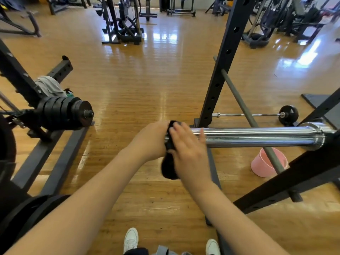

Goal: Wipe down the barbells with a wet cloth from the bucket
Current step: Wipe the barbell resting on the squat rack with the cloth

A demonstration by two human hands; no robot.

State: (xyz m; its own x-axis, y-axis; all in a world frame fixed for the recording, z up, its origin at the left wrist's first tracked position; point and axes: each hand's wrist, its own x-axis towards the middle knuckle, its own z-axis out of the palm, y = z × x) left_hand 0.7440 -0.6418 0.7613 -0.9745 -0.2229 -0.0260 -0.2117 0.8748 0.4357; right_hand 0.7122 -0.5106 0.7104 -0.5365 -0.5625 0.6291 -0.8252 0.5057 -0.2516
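Black cloth (170,161) bunched, perhaps damp — ribbed chrome barbell sleeve (257,137)

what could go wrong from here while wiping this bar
1. The black cloth hangs loose below the end of the chrome barbell sleeve; gripped only by the left hand, it might slip off and drop.
2. The pink bucket sits on the floor under the rack, near the feet; a step right could tip it, wetting the glossy wood floor.

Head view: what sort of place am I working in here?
A gym, most likely its free-weight area. A chrome barbell rests on a black rack, plates are stacked at left, and weight machines line the far side of the wooden floor.
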